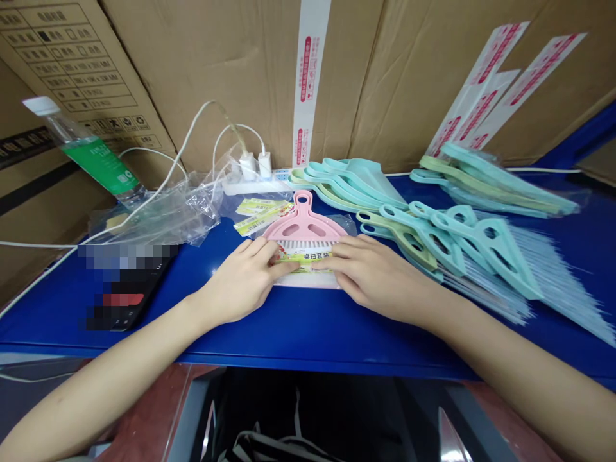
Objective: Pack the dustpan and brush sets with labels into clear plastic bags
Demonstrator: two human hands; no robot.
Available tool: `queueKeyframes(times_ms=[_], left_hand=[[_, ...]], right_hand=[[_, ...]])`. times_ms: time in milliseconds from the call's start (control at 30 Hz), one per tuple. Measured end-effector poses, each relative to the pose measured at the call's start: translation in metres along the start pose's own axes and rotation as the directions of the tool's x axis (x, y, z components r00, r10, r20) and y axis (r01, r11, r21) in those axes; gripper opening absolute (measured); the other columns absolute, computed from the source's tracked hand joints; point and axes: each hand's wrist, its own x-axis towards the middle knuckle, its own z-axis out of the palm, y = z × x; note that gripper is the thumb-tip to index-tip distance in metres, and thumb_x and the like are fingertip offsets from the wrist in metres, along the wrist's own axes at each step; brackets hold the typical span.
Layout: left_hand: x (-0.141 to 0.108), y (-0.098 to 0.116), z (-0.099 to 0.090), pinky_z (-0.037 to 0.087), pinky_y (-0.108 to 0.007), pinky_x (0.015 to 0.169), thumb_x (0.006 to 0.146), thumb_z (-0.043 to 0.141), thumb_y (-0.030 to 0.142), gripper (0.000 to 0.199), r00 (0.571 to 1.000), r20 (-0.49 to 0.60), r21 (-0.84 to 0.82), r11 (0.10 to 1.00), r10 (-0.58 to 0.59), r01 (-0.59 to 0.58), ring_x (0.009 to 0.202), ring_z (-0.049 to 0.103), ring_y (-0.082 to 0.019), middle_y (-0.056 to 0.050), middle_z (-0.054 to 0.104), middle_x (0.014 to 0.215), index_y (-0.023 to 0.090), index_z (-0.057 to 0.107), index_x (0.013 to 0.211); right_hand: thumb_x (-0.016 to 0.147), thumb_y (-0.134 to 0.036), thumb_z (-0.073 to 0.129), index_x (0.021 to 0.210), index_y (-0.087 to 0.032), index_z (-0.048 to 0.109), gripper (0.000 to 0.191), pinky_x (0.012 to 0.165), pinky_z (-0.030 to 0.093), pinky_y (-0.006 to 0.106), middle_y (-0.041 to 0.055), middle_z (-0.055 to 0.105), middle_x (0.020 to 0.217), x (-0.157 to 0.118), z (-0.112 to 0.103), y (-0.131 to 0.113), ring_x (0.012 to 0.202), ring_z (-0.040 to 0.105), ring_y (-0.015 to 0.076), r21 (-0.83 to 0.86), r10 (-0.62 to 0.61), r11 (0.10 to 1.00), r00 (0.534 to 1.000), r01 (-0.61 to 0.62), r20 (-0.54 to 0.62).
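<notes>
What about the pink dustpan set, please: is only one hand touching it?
No, the left hand and the right hand both rest on the pink dustpan set, at either side of its label.

Bare forearms (120,372), bare wrists (197,316); bare hands (245,277)

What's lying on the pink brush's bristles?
A yellow printed label lies across the white bristles of the pink brush. Parts under the left hand and right hand, and bristles beneath the label, are hidden.

Both hands (243,279) (378,276) palm-down, fingers inward
</notes>
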Motion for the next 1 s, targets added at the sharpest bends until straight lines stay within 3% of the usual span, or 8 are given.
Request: queueKeyframes(times_ms=[500,700,867,1000], left_hand=[[-0.002,-0.008,-0.002,0.049,-0.039,0.08,0.087,0.042,0.002,0.05,0.999,-0.048,-0.054,0.998,-0.022,0.02,0.087,0.052,-0.024,-0.008,0.055,0.09,0.026,0.072,0.119],[-0.004,-0.012,-0.005,0.048,-0.038,0.078,0.089,0.04,0.002,0.049,0.998,-0.025,-0.086,0.995,-0.051,0.049,0.084,0.05,-0.022,-0.008,0.055,0.088,0.027,0.075,0.113],[-0.008,-0.017,-0.005,0.047,-0.037,0.077,0.089,0.041,0.001,0.047,0.996,-0.07,-0.094,0.994,-0.059,0.052,0.083,0.048,-0.022,-0.007,0.053,0.089,0.027,0.077,0.106],[-0.009,-0.021,-0.005,0.046,-0.035,0.075,0.088,0.041,0.0,0.049,0.994,-0.084,-0.101,0.993,-0.069,0.06,0.081,0.045,-0.021,-0.006,0.05,0.085,0.028,0.078,0.102]], right_hand=[[0.087,-0.008,0.044,0.098,-0.022,0.08,0.04,0.074,0.041,0.037,0.0077,0.071,0.08,-0.003,-0.008,0.008,0.079,0.055,0.0235,0.035,0.038,0.999,0.999,-0.039,0.03],[0.087,-0.008,0.042,0.096,-0.023,0.081,0.042,0.07,0.039,0.036,0.0067,0.066,0.071,-0.005,-0.013,0.011,0.071,0.051,0.0212,0.028,0.057,0.998,0.996,-0.059,0.065],[0.085,-0.008,0.044,0.097,-0.026,0.08,0.042,0.067,0.037,0.035,0.0055,0.068,0.071,-0.008,-0.016,0.015,0.072,0.053,0.0209,0.004,0.072,0.997,0.994,-0.072,0.085],[0.086,-0.01,0.044,0.095,-0.029,0.081,0.043,0.063,0.036,0.034,0.0039,0.062,0.06,-0.012,-0.019,0.02,0.065,0.05,0.0197,-0.022,0.078,0.997,0.992,-0.076,0.098]])
